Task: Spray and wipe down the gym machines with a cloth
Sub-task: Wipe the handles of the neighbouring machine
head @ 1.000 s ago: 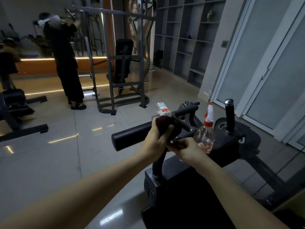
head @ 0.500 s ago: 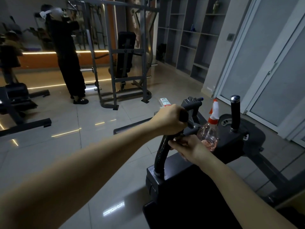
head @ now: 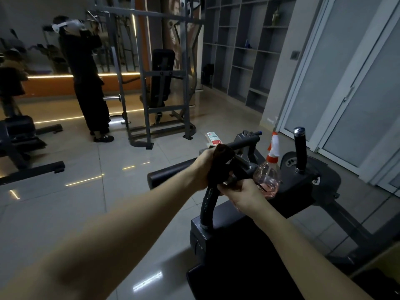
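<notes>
The left hand point(head: 202, 171) was closed round a dark crumpled cloth point(head: 219, 167), pressing it onto the top of the curved black metal bar point(head: 207, 205) of the black gym machine point(head: 303, 187). The right hand point(head: 244, 197) gripped the same bar just below the cloth, apparently to steady it. The clear plastic spray bottle of pink liquid point(head: 268, 177) was upright just beyond the right hand; whether that hand touched it could not be told. To wipe well, the cloth probably needed to wrap fully round the tube and slide down its whole curve under firm, even pressure. The right hand would have to shift aside so that no stretch was skipped, least of all the speckled, wet-looking lower part
</notes>
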Tool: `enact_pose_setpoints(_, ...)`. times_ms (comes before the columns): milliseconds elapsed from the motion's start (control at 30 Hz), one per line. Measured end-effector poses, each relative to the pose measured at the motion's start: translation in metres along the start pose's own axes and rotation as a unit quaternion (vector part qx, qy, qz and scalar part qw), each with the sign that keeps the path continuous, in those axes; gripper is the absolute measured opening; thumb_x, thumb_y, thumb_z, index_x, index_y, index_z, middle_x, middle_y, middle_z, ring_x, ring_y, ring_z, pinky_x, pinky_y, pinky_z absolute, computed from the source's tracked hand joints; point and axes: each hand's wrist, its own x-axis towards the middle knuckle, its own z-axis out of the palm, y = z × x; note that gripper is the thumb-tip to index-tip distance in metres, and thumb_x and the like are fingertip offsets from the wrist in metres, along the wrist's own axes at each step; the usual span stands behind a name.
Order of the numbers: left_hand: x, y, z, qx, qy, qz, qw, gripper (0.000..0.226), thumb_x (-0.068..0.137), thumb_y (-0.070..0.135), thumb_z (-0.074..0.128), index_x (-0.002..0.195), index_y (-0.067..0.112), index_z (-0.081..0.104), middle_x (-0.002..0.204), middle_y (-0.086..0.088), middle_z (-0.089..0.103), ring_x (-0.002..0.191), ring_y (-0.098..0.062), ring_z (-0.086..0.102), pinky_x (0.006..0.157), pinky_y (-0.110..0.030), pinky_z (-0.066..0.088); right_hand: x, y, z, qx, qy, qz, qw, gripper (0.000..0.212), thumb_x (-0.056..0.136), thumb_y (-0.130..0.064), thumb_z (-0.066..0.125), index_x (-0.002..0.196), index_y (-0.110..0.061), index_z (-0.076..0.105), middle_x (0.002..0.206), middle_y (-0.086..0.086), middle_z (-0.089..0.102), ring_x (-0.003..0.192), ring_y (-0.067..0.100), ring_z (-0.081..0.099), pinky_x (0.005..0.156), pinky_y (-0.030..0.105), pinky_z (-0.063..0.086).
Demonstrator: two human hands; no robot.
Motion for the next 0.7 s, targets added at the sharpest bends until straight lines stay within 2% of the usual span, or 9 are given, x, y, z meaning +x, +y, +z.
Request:
enact_pose_setpoints(67,-0.013,-0.015,-0.008,-0.020,0.046,0.036,0.998,0.042,0.103,0.030,0.052,0.125,-0.004,0.059,0.101,-0.021,0.067,0.077,-0.029,0.068,0.063,-0.033,0.058,0.002,0.003,-0.001,-0.001,-0.005,-0.003,1.000,0.017,0.094,-0.021,0.070,0.092,-0.004,0.075,0.054,-0.014,0.065,0.056,-0.007,0.061,0.059,0.008,0.041)
enact_pose_setpoints(200,-0.035,-0.013,-0.016,0.101,0.084,0.120,0.984,0.036,0.100,0.036,0.060,0.117,0.004,0.067,0.102,-0.013,0.077,0.095,-0.029,0.074,0.081,-0.036,0.060,0.008,0.004,-0.002,-0.038,-0.013,-0.002,0.999,0.017,0.092,-0.029,0.071,0.089,-0.014,0.077,0.078,-0.009,0.076,0.076,-0.005,0.070,0.073,0.014,0.044)
enact_pose_setpoints(300,-0.030,0.011,-0.006,0.234,0.065,0.204,0.948,0.034,0.095,0.035,0.070,0.120,0.013,0.065,0.109,-0.011,0.074,0.097,-0.020,0.073,0.080,-0.031,0.059,0.009,0.004,-0.002,-0.036,-0.009,-0.015,0.999,0.021,0.093,-0.019,0.070,0.090,0.001,0.075,0.066,-0.009,0.073,0.064,-0.006,0.067,0.069,0.011,0.044)
enact_pose_setpoints(333,-0.024,0.019,-0.001,0.360,0.046,0.227,0.904,0.037,0.092,0.035,0.074,0.122,0.016,0.065,0.112,-0.008,0.072,0.101,-0.019,0.071,0.083,-0.033,0.059,0.009,0.003,-0.003,-0.042,-0.010,-0.019,0.999,0.022,0.094,-0.015,0.069,0.091,0.006,0.074,0.056,-0.011,0.068,0.055,-0.007,0.063,0.064,0.008,0.042)
enact_pose_setpoints(433,-0.009,0.033,0.024,0.706,0.004,0.218,0.673,0.026,0.093,0.025,0.070,0.118,0.019,0.068,0.108,-0.004,0.069,0.097,-0.024,0.066,0.076,-0.033,0.053,0.010,0.003,-0.007,-0.095,-0.023,-0.042,0.994,0.030,0.096,-0.019,0.066,0.088,0.010,0.073,0.038,-0.015,0.052,0.039,-0.006,0.051,0.051,0.008,0.035)
enact_pose_setpoints(500,0.000,0.038,0.044,0.796,0.013,0.188,0.576,0.023,0.094,0.019,0.064,0.116,0.014,0.068,0.095,-0.008,0.066,0.087,-0.028,0.066,0.068,-0.035,0.051,0.011,0.004,-0.009,-0.116,-0.028,-0.043,0.992,0.032,0.096,-0.024,0.066,0.088,0.006,0.074,0.037,-0.016,0.050,0.040,-0.006,0.050,0.050,0.010,0.034)
enact_pose_setpoints(533,0.005,0.037,0.052,0.816,0.028,0.174,0.550,0.022,0.094,0.017,0.061,0.115,0.011,0.067,0.088,-0.008,0.061,0.082,-0.029,0.063,0.064,-0.035,0.049,0.010,0.003,-0.008,-0.120,-0.027,-0.036,0.992,0.030,0.096,-0.026,0.066,0.086,0.001,0.074,0.038,-0.018,0.051,0.041,-0.008,0.051,0.050,0.010,0.033)
enact_pose_setpoints(633,0.024,0.034,0.067,0.826,0.063,0.106,0.550,0.023,0.093,0.015,0.060,0.114,0.008,0.065,0.077,-0.005,0.052,0.070,-0.023,0.055,0.056,-0.032,0.043,0.007,0.004,-0.009,-0.151,-0.023,-0.051,0.987,0.034,0.094,-0.036,0.068,0.069,-0.012,0.067,0.048,-0.017,0.059,0.052,-0.007,0.058,0.055,0.012,0.038)
enact_pose_setpoints(700,0.036,0.039,0.067,0.789,0.041,0.024,0.612,0.026,0.091,0.021,0.065,0.114,0.008,0.064,0.082,-0.005,0.061,0.070,-0.020,0.061,0.054,-0.028,0.045,0.007,0.007,-0.008,-0.164,-0.013,-0.055,0.985,0.035,0.091,-0.044,0.069,0.080,-0.011,0.073,0.071,-0.011,0.072,0.072,-0.003,0.067,0.069,0.015,0.046)
